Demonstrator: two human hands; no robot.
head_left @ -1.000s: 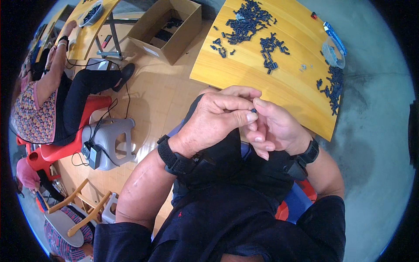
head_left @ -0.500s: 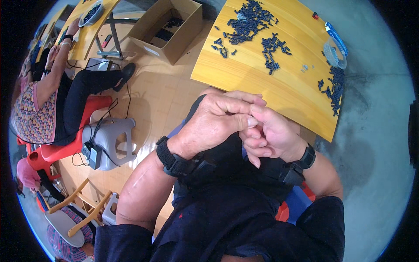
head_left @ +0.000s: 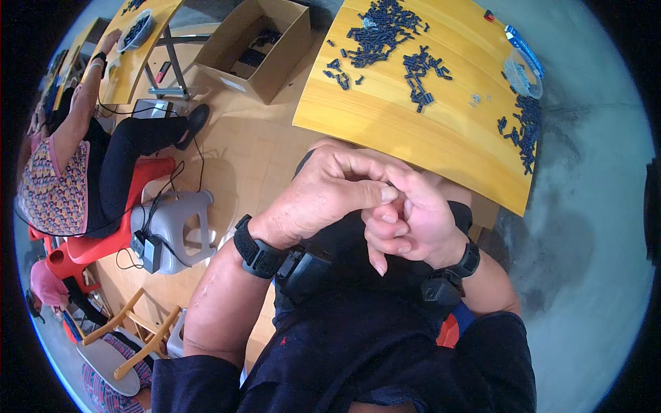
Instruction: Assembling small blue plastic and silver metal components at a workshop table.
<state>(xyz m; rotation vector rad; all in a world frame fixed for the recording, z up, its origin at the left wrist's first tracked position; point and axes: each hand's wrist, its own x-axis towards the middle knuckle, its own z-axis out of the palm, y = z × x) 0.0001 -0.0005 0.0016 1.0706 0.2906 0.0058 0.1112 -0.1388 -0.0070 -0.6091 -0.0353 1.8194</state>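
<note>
Over my lap, just short of the table's near edge, my left hand (head_left: pixel 323 189) and my right hand (head_left: pixel 430 220) meet at the fingertips. The left thumb presses toward its bent index finger, against the right hand's fingers. On the right hand the fingers are curled in, the lowest ones a bit looser. Whatever lies between the fingertips is hidden or too small to name. On the yellow wooden table (head_left: pixel 344 107) beyond are a large heap of small black tubular parts (head_left: pixel 385 34), a smaller cluster of black parts (head_left: pixel 417 79) and another black pile (head_left: pixel 527 131) along the right edge.
A clear plastic tub (head_left: pixel 521 86), a long blue-and-white item (head_left: pixel 525 51) and tiny clear bits (head_left: pixel 475 100) are on the table's right side. An open cardboard box (head_left: pixel 255 86) stands left on the floor. A seated co-worker (head_left: pixel 58 182) and a grey stool (head_left: pixel 175 227) are farther left.
Both hands sit slightly farther left in the picture, still joined at the fingertips. The right fingers have turned a little downward. The table has shifted slightly up and left in view.
</note>
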